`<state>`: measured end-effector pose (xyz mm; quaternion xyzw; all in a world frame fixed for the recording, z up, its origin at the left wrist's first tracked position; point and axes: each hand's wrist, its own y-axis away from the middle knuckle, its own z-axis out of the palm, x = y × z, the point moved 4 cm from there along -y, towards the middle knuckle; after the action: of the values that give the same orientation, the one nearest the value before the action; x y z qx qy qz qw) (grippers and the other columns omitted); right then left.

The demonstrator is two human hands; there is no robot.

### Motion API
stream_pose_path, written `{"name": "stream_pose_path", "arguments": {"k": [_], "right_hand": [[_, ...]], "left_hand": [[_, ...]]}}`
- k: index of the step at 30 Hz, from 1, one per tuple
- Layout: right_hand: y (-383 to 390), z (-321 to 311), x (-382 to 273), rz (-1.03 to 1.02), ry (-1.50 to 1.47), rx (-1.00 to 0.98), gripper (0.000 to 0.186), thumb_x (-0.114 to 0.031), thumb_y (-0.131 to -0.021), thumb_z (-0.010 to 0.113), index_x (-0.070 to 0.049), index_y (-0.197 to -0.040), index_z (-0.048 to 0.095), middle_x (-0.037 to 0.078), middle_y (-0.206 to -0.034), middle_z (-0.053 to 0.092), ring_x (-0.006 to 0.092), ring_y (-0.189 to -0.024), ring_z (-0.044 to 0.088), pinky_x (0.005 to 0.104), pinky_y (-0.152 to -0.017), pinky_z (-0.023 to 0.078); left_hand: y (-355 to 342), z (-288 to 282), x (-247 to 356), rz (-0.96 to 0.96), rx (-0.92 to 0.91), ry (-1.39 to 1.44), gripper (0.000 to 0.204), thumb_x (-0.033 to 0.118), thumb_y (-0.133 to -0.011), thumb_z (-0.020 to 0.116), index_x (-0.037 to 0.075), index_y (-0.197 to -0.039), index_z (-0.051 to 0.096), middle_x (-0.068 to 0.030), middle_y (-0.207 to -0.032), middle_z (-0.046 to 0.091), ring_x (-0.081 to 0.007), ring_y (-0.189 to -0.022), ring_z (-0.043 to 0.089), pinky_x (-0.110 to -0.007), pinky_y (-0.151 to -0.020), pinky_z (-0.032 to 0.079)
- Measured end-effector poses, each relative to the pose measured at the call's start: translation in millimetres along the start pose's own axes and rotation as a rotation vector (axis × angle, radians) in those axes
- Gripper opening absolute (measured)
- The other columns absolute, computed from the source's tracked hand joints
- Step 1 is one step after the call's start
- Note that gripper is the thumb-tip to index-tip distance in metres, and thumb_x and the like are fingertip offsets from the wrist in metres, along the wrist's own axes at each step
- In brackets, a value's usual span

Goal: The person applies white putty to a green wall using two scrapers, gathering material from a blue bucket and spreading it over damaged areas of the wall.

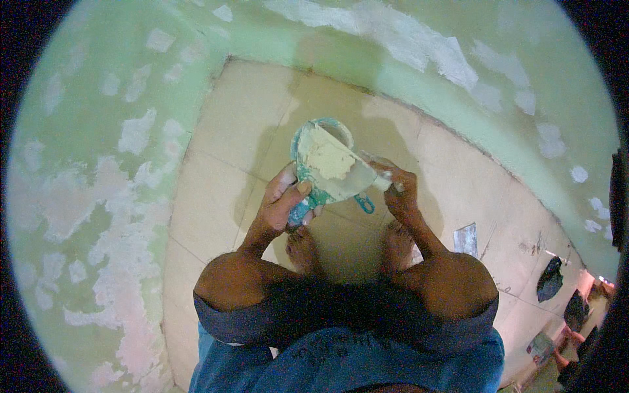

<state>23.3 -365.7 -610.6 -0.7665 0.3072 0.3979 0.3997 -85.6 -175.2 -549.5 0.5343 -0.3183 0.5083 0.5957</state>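
Note:
My left hand [283, 198] is wrapped around a teal, putty-smeared container [301, 211], its round mouth facing up and away. A wide-bladed putty knife [360, 182] lies across that mouth, its handle in the closed fingers of my right hand [401, 191]. Pale, creamy putty [327, 159] is spread thickly over the blade and hides part of the container's opening. Below the blade a small teal loop [365, 204] sticks out; whether it belongs to the container cannot be told.
My bare feet [303, 247] stand on beige floor tiles [203, 216]. Green walls [177, 92] with white patches rise left and ahead. A flat grey piece [466, 240] lies to the right. Beyond it are dark bags [550, 278] and another person's hand [571, 336].

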Motion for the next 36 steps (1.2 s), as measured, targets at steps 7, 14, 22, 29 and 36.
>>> {"name": "stream_pose_path", "arguments": {"k": [7,14,22,29,36], "right_hand": [[-5,2,-10,-0.017,0.055,0.051,0.027,-0.008,-0.078,0.057,-0.01,-0.103,0.065,0.009,-0.105,0.065,0.0235,-0.086,0.066,0.032,-0.074,0.052],[-12,-14,-31,0.061,0.034,0.112,0.042,0.014,-0.067,0.052,-0.007,-0.101,0.066,0.012,-0.103,0.065,0.0248,-0.097,0.063,0.0317,-0.086,0.049],[-22,-21,0,0.075,-0.039,0.032,0.03,0.006,-0.076,0.054,-0.005,-0.102,0.064,0.01,-0.1,0.066,0.0205,-0.092,0.064,0.0302,-0.08,0.05],[-24,-26,2,0.393,-0.51,0.036,0.025,-0.001,-0.079,0.063,0.003,-0.104,0.06,0.014,-0.095,0.066,0.0189,-0.084,0.063,0.0313,-0.078,0.05],[-35,-29,-10,0.437,-0.624,0.102,0.034,-0.004,-0.079,0.063,0.001,-0.111,0.055,0.008,-0.102,0.062,0.0165,-0.089,0.06,0.0288,-0.079,0.048]], "left_hand": [[0,-12,3,-0.01,0.008,0.011,0.039,0.026,-0.086,0.054,0.004,-0.117,0.045,-0.0094,-0.079,0.061,-0.0137,-0.05,0.055,-0.024,-0.04,0.042],[0,-6,-1,0.015,0.011,-0.03,0.036,0.025,-0.091,0.048,0.005,-0.12,0.043,-0.0083,-0.071,0.058,-0.0106,-0.048,0.05,-0.022,-0.041,0.038],[-6,-1,5,0.034,0.048,0.009,0.031,0.022,-0.091,0.048,0.003,-0.115,0.045,-0.0086,-0.071,0.057,-0.0113,-0.046,0.049,-0.022,-0.04,0.037],[-8,-8,-12,0.022,0.057,0.144,0.036,0.022,-0.087,0.054,0.002,-0.116,0.044,-0.0087,-0.077,0.058,-0.0149,-0.044,0.051,-0.025,-0.036,0.041],[-2,-18,-11,0.017,0.096,0.143,0.03,0.019,-0.089,0.05,0.003,-0.114,0.047,-0.0097,-0.075,0.059,-0.0127,-0.047,0.051,-0.024,-0.042,0.041]]}}
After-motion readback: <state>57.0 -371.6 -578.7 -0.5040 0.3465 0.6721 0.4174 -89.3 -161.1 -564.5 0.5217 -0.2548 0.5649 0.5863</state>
